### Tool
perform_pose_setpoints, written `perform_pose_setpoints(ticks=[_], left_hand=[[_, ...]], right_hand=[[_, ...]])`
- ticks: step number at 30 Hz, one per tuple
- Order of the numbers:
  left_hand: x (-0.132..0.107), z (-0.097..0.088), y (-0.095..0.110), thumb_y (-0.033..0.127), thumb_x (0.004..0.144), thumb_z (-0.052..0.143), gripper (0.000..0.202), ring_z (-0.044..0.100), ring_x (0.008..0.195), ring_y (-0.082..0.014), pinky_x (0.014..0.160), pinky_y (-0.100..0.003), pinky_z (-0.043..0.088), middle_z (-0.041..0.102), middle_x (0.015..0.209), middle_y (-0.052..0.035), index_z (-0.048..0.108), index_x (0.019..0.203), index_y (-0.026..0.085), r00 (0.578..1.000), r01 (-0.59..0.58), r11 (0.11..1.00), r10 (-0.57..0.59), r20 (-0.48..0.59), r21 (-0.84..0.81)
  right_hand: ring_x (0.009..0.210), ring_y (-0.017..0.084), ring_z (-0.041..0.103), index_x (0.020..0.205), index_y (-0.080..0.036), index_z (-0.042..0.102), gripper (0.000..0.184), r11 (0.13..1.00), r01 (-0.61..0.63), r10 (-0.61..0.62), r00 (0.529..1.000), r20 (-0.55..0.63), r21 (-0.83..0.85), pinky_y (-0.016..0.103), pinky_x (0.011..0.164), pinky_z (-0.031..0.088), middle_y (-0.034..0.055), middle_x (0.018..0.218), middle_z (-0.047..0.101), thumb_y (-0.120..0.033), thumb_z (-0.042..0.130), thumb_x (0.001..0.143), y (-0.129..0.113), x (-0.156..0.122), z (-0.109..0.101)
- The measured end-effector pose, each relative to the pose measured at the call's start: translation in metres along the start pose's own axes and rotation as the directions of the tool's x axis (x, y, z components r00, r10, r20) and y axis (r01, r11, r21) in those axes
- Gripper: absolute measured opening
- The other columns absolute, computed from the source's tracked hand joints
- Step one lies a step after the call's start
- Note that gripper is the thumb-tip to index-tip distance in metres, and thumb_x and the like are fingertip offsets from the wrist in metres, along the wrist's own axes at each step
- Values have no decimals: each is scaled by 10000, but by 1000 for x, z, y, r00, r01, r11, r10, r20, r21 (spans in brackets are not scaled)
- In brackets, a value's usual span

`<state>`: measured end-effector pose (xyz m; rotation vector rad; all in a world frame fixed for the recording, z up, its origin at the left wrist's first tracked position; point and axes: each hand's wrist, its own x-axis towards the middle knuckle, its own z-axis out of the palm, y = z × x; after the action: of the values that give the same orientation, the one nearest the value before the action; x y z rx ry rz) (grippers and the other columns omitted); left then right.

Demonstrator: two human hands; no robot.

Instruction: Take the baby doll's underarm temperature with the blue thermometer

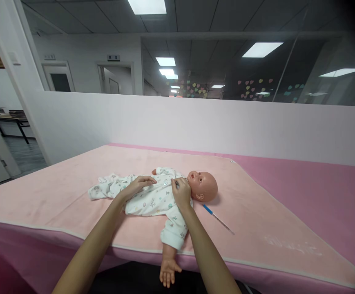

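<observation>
A baby doll (206,185) lies on its back, its bald head to the right, dressed in a white printed romper (154,200). My left hand (139,185) rests on the romper's front, fingers stretched out. At the collar, just beside the doll's chin, my right hand (181,192) is closed with its fingers pinching the cloth. The doll's near arm (168,261) reaches past the front edge of the bed. Right of my right forearm lies a thin thermometer (218,219) with a blue end.
A peach blanket (257,228) with a pale border covers much of the pink padded surface (318,179). Behind stands a low white wall (195,126) with a window above it. A table (10,118) shows through the opening at far left.
</observation>
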<state>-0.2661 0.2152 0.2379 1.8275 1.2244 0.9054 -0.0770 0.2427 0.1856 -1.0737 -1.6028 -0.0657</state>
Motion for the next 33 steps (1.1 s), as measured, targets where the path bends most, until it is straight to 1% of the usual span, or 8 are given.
perform_pose_setpoints(ticks=[4,8,15,18,22,25,28,33], left_hand=[[-2,0,1,292,650,486,317,498,854,-184,732,-282,405,555,920,-46,565,928,161,997,-43,999,41,68,24],[-3,1,2,230,596,525,357,490,871,-181,764,-289,409,531,931,-50,544,945,163,993,-95,992,89,81,78],[-3,4,1,201,611,507,339,491,857,-168,753,-281,418,490,849,-28,522,948,173,994,-108,990,105,37,91],[-2,5,1,220,617,518,338,492,867,-172,774,-291,415,498,848,-27,526,952,177,995,-97,990,97,11,101],[-2,6,2,256,617,526,336,502,834,-171,759,-294,420,512,829,-24,533,944,177,998,-67,989,69,-9,132],[-1,8,2,245,615,511,320,504,811,-170,749,-297,420,519,813,-22,539,923,168,998,-64,986,67,-11,151],[1,9,0,212,608,483,299,502,791,-164,728,-286,414,526,807,-20,547,896,163,995,-87,980,92,-24,180],[4,10,-7,169,575,451,303,495,737,-147,689,-262,399,537,769,-9,556,859,168,977,-114,963,153,-148,246]], right_hand=[[637,124,463,584,-171,500,274,1000,-2,2,1000,7,-2,231,600,318,22,618,530,-249,385,820,1,0,0],[638,121,463,587,-169,500,269,1000,-6,6,1000,13,-6,228,605,320,22,627,535,-249,390,819,1,0,1],[633,122,460,582,-171,505,277,1000,0,0,1000,4,-2,231,605,319,23,619,529,-244,383,819,1,0,1],[627,121,458,583,-172,504,273,1000,-10,11,1000,13,-6,228,599,318,22,616,530,-243,385,818,0,0,0],[629,122,459,583,-174,503,270,1000,-7,7,1000,9,-4,229,603,320,21,614,527,-241,385,816,1,0,1],[635,124,462,587,-175,508,271,1000,2,-2,1000,7,-1,231,606,320,21,616,526,-241,383,817,1,0,1],[639,124,465,587,-174,508,271,1000,2,-2,1000,12,-1,232,608,321,22,619,527,-242,383,818,1,0,1],[630,123,455,585,-174,502,270,1000,-4,4,1000,19,0,232,606,318,21,616,524,-243,386,819,0,0,0]])
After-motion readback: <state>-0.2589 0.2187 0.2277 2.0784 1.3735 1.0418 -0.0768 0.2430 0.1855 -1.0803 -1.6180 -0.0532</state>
